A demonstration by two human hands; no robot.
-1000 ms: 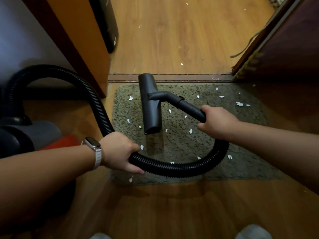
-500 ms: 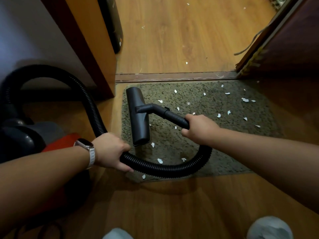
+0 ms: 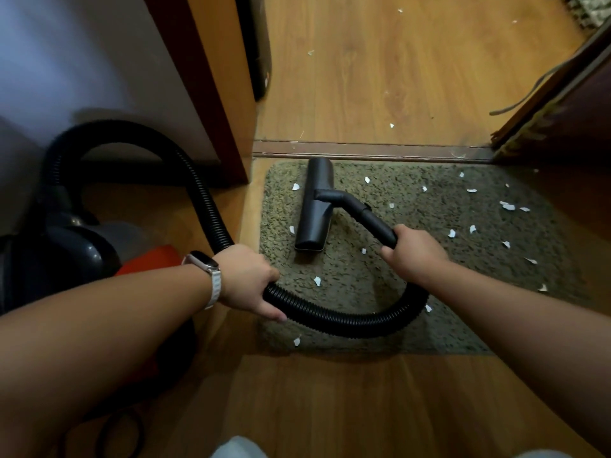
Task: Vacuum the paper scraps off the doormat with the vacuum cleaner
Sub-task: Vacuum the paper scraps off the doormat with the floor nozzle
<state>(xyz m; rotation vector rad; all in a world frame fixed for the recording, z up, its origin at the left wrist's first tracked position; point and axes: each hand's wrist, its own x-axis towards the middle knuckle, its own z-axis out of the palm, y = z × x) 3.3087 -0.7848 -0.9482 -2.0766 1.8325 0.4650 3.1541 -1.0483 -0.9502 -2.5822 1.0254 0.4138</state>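
Nozzle (image 3: 314, 206) rests on doormat (image 3: 463, 319), scraps (image 3: 507, 206) at three o'clock; left hand (image 3: 246, 280) grips hose (image 3: 330, 320), right hand (image 3: 413, 251) grips wand (image 3: 370, 216).

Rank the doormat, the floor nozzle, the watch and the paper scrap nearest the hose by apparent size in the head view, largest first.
1. doormat
2. floor nozzle
3. watch, smaller despite sitting nearer the camera
4. paper scrap by the hose

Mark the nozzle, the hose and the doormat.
nozzle (image 3: 312, 223): head view, middle of its black top.
hose (image 3: 330, 318): head view, lowest stretch of the ribbed loop.
doormat (image 3: 429, 219): head view, bare pile right of the nozzle.
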